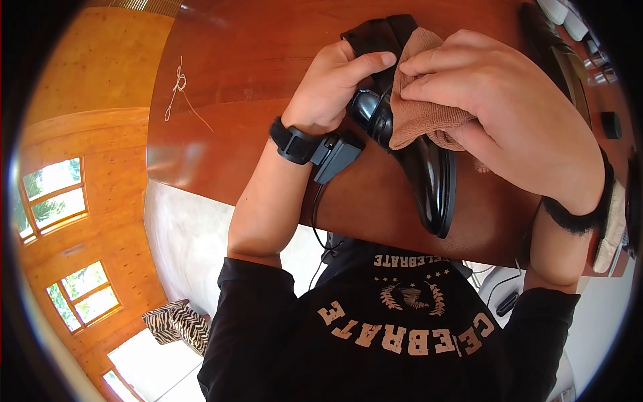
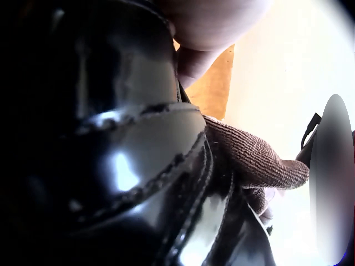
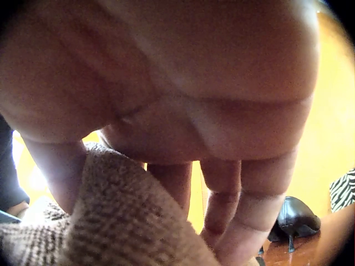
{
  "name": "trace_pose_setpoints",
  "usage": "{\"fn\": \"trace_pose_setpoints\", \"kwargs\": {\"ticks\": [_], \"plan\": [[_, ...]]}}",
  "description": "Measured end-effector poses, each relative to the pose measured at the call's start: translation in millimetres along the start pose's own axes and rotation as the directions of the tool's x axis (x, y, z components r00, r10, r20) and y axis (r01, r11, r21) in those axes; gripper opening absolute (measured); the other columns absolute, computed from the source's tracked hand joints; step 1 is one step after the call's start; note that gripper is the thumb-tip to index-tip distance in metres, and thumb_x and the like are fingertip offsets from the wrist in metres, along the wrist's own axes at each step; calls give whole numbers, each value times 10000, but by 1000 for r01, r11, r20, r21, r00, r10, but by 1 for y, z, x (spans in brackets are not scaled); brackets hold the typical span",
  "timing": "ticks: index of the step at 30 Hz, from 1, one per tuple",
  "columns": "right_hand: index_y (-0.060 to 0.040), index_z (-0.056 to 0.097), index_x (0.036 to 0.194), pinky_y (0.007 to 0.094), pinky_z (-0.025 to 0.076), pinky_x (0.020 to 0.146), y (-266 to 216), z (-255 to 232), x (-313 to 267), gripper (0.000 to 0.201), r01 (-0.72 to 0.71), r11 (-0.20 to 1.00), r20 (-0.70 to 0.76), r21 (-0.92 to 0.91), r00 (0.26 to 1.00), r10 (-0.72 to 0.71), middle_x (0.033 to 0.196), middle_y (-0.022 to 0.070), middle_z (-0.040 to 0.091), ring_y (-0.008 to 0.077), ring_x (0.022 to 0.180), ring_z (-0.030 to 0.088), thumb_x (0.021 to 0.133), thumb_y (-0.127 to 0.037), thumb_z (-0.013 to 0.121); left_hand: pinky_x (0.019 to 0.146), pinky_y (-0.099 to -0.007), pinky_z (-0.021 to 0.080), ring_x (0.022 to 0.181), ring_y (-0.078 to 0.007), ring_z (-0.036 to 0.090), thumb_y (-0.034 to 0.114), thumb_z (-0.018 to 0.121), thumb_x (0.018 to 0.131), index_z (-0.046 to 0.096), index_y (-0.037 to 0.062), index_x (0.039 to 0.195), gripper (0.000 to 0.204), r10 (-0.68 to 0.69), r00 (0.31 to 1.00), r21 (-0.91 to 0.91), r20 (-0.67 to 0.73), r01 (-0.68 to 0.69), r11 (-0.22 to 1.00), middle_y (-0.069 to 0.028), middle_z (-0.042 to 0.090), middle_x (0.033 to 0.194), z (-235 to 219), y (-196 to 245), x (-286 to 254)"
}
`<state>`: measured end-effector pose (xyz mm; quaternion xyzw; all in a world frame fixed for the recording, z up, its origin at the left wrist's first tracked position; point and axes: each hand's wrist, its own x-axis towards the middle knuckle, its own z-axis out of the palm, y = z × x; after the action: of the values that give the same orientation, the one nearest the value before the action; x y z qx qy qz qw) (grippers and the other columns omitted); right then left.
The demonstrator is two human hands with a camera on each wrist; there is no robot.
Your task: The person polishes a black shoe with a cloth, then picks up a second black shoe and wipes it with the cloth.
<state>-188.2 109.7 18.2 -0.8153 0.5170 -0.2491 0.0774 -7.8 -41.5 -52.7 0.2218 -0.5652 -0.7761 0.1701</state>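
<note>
A glossy black leather shoe (image 1: 432,184) lies over the brown table, its pointed toe towards the person. My left hand (image 1: 335,84) grips the shoe's upper part, with the thumb laid along the dark leather. Stitched seams on the shiny leather (image 2: 150,149) fill much of the left wrist view. My right hand (image 1: 499,94) holds a brown ribbed cloth (image 1: 429,110) bunched between thumb and fingers, against the middle of the shoe. Close up in the right wrist view, the cloth (image 3: 127,216) hangs under the palm and hides part of the fingers.
A thin pale string (image 1: 179,84) lies on the table (image 1: 268,53) at the left. Along the right edge are a round black object (image 1: 611,125) and other items. The table's front edge runs close to the person's body. A zebra-striped cloth (image 1: 175,325) is beyond, lower left.
</note>
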Motion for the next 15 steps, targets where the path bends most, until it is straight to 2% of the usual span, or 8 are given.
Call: {"fn": "trace_pose_setpoints", "kwargs": {"ticks": [7,10,13,15], "plan": [[9,721,1048,419,505,857,1,1,-1,323,9,1000,-12,13,1000,-9,1093,110,696,328,974,599,728,-29,698,791,-281,557,878,-106,674,129,677,968,693,-12,1104,197,0,1000,-74,15,2,997,-36,730,1007,-3,-6,2],[8,723,1048,420,505,854,2,0,-2,321,13,1000,-11,8,1000,-13,1092,110,696,331,967,598,730,-28,696,761,-275,560,849,-106,675,159,671,982,690,-24,1091,214,0,1000,-54,-7,0,999,-44,730,991,1,-5,2],[7,724,1050,421,505,850,2,-2,-2,322,10,1000,5,9,1000,-10,1093,110,697,332,962,598,731,-27,696,691,-261,556,776,-103,670,198,667,995,690,-37,1046,241,-53,999,-75,3,53,996,-49,726,932,-9,-9,3],[9,724,1052,422,505,850,2,-1,-1,324,14,1000,6,13,1000,-14,1094,112,697,332,962,599,731,-25,697,638,-250,543,725,-99,660,217,666,996,692,-35,1013,255,-41,995,-91,-86,33,995,-46,719,888,2,-6,3]]}}
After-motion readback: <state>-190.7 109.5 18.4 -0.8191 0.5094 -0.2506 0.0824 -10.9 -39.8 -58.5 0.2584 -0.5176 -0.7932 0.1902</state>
